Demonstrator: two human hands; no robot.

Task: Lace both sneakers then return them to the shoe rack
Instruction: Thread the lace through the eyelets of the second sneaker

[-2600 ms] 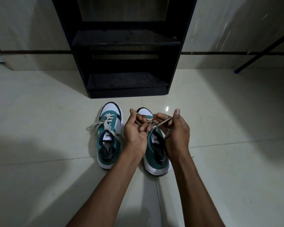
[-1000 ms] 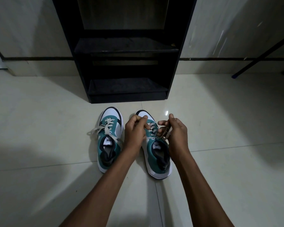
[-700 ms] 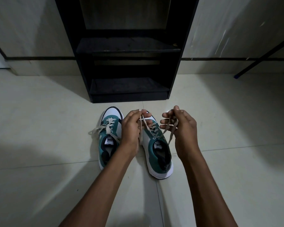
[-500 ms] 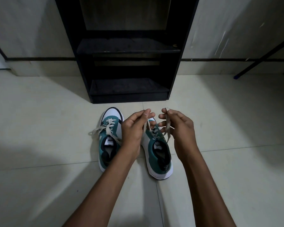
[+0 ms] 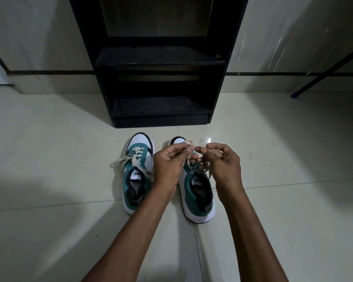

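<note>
The right sneaker's lace ends are pinched by both hands' fingers: left hand, right hand.

The floor is made of big pale tiles with thin lines between them. The wall behind is pale too, with a dark stripe low down. A thin dark pole leans at the right, its blue tip on the floor. The room is dim, with soft shadows.
</note>
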